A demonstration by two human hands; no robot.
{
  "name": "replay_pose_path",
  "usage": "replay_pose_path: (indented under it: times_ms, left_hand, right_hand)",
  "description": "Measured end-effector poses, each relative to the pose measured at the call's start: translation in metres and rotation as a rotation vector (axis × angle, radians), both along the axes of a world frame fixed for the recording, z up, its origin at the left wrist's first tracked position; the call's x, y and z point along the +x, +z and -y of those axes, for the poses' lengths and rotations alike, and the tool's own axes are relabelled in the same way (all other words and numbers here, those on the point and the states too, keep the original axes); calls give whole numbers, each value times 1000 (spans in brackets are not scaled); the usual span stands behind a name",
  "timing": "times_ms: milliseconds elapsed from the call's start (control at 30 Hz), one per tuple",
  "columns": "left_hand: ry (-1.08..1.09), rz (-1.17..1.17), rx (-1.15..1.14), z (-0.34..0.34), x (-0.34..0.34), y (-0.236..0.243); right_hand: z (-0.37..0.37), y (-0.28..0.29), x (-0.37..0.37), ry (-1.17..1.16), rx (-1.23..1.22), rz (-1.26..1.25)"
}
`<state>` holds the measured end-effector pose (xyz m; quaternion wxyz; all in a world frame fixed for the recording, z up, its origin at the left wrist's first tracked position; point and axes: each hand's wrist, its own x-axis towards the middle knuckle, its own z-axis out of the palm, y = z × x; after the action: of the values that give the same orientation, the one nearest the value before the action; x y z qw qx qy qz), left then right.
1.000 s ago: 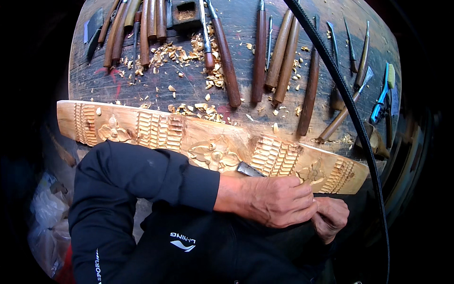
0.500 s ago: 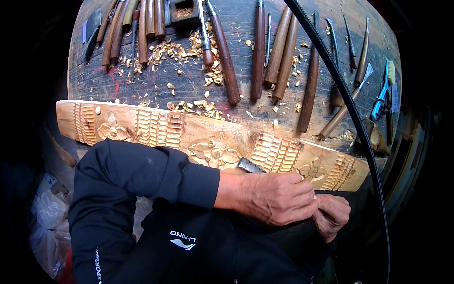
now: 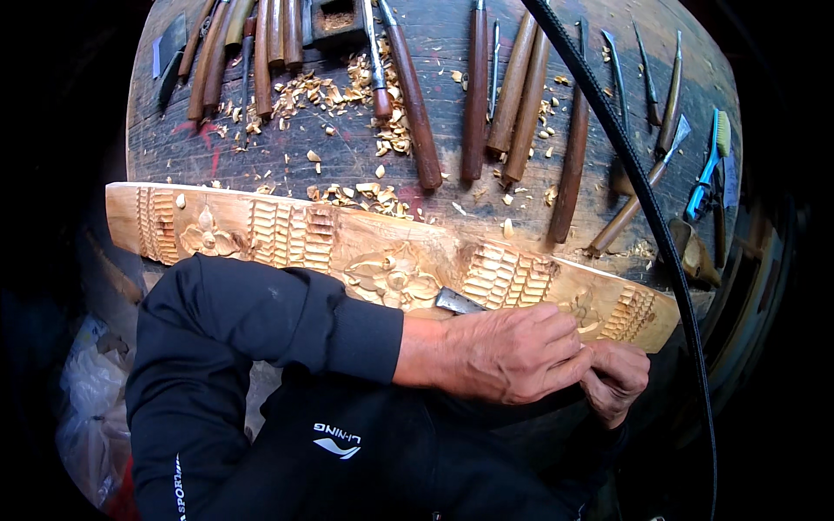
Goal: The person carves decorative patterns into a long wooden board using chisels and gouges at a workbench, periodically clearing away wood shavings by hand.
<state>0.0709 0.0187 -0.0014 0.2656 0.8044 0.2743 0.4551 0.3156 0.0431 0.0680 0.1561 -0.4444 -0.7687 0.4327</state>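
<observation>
1. The carved board (image 3: 395, 276) slants across mid-frame, dipping rightward, its carved face just above the fingers.
2. Right of centre, the left hand (image 3: 512, 354) and right hand (image 3: 617, 382) meet, fingers curled (whether they grip anything, I cannot tell).
3. A metal blade (image 3: 459, 301) shows beside the left hand.

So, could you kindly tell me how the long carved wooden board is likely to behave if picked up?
The carved board would probably stay stiff, since it looks like solid, plank-shaped wood. It seems unlikely to roll, being long and broad-faced. Its middle carved flower might chip if knocked, as the raised edges look fine.
</observation>
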Motion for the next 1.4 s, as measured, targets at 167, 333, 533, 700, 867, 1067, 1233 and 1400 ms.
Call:
replay_pose_path:
  times_ms: [167, 333, 533, 700, 867, 1067, 1233, 1400]
  left_hand:
    - [6, -11, -41, 0, -2, 1]
    - [73, -9, -53, 0, -2, 2]
    - [117, -38, -61, -3, -8, 7]
    - [62, 36, 27, -1, -4, -3]
    - [8, 90, 36, -2, -2, -2]
    - [6, 7, -37, -2, -4, 2]
    - [65, -23, -109, 0, 1, 2]
    - [58, -46, -158, -1, 0, 4]
  right_hand:
    - [-9, -1, -5, 36, -9, -25]
    - [-20, -1, -7, 139, -27, -42]
    - [-36, 14, -27, 234, -67, -1]
    - [-12, 10, -6, 127, 43, 19]
    - [-1, 13, -4, 46, 88, 15]
    - [-10, 14, -11, 28, 43, 42]
    - [-27, -2, -1, 141, 38, -41]
    - [-38, 1, -8, 201, 46, -40]
